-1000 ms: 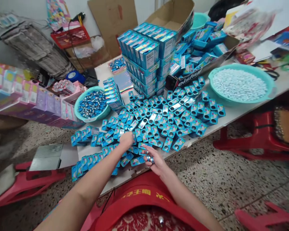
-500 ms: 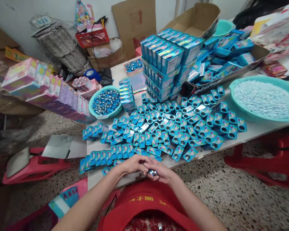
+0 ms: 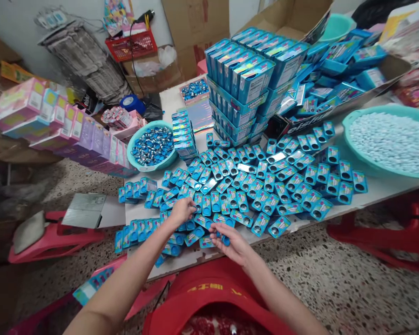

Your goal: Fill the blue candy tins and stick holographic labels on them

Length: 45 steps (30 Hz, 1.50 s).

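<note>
Two hands are present, with three turquoise basins, one red basket, one roll of blue tape and dozens of blue tins (their crowding defeats an exact count).

Carton reads "eis"; apron bears yellow characters.

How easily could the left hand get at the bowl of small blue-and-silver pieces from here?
Probably yes: low blue boxes lie between the left hand and the bowl, but its top is open, so the hand could likely pass over them.
</note>
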{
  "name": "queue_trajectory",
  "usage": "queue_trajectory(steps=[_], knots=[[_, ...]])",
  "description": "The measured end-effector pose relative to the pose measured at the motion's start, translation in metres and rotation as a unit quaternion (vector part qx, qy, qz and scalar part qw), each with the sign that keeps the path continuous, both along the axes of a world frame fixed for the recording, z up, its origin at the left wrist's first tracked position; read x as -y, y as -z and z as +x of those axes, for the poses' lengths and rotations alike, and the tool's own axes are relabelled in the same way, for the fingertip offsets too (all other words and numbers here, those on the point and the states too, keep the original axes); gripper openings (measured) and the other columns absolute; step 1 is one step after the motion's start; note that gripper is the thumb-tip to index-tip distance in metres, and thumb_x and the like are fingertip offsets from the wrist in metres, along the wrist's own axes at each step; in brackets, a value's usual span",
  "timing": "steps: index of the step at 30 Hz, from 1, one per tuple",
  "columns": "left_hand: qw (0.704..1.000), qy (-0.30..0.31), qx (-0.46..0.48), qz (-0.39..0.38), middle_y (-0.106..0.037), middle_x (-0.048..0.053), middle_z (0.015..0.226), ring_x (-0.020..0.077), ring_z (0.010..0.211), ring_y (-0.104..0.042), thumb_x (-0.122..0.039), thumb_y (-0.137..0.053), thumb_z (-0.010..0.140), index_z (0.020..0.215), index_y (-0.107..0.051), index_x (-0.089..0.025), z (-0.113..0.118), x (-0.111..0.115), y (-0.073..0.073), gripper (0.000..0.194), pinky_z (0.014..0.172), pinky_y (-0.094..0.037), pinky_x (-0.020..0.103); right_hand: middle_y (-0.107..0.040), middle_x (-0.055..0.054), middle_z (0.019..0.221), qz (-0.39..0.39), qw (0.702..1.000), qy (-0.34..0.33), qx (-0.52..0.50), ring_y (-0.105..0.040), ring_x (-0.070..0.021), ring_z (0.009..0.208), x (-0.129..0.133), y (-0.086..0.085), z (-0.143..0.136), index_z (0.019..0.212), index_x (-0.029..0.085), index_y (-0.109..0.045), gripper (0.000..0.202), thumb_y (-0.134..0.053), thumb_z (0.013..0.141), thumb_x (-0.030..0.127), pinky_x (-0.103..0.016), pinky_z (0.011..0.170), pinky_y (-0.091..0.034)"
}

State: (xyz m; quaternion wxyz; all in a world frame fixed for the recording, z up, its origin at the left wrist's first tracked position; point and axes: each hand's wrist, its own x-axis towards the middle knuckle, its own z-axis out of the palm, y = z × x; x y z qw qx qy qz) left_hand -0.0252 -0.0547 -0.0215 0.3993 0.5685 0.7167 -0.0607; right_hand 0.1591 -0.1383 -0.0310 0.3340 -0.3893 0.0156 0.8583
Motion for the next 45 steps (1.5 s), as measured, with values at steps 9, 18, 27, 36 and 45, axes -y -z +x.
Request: queue_trajectory(steps=[9,18,27,36,45], knots=[[0.966,0.122,-0.229,-0.016,-0.067,0.014,0.096,0.0265,0.092,-0.063,-0.02,-0.066,0.067,0.095,-0.056,-0.015,0.025,-0.029,0.011,0.03,0.066,-0.043,0.027,-0.063,0.0,0.069,0.012,0.999,0.038,0.024,-0.063,-0.0112,0.07,-0.002,0.001,0.014,0.088,0.017,-0.068,0.03,-0.078,0.061,0.024,-0.025,0.072,-0.053],[0.966,0.143,-0.212,0.024,-0.065,0.007,0.093,0.023,0.088,-0.061,-0.031,-0.057,0.077,0.102,-0.055,-0.021,0.025,-0.018,-0.007,0.028,0.066,-0.04,0.026,-0.065,-0.011,0.107,0.005,0.995,0.096,-0.021,-0.063,-0.0226,0.1,-0.004,-0.002,0.028,0.104,0.016,-0.062,0.042,-0.076,0.066,0.024,-0.033,0.083,-0.052],[0.945,0.259,0.193,0.058,-0.061,0.0,0.084,0.0155,0.085,-0.053,-0.028,-0.06,0.075,0.082,-0.065,-0.021,0.073,0.033,-0.028,0.012,0.079,-0.04,0.025,-0.064,-0.003,0.11,0.016,0.996,0.069,-0.048,-0.064,-0.0158,0.09,-0.002,-0.001,0.031,0.103,0.023,-0.063,0.041,-0.075,0.065,0.021,-0.034,0.082,-0.053],[0.99,0.071,0.119,0.026,-0.056,-0.006,0.059,0.008,0.046,-0.052,-0.021,-0.06,0.071,0.077,-0.058,-0.017,0.079,-0.043,0.001,0.007,0.05,-0.04,0.019,-0.067,-0.006,0.091,-0.011,0.987,0.162,-0.006,-0.065,-0.0161,0.084,-0.012,0.009,0.041,0.085,0.016,-0.066,0.022,-0.074,0.068,0.027,-0.03,0.078,-0.052],[0.977,0.19,-0.033,0.091,-0.064,0.001,0.083,0.0146,0.079,-0.062,-0.016,-0.056,0.075,0.081,-0.061,-0.018,0.092,-0.056,0.012,0.008,0.068,-0.044,0.021,-0.065,-0.002,0.078,-0.015,0.98,0.191,0.059,-0.061,-0.0115,0.069,-0.032,0.016,0.053,0.078,0.015,-0.068,0.028,-0.081,0.056,0.026,-0.023,0.066,-0.05]])
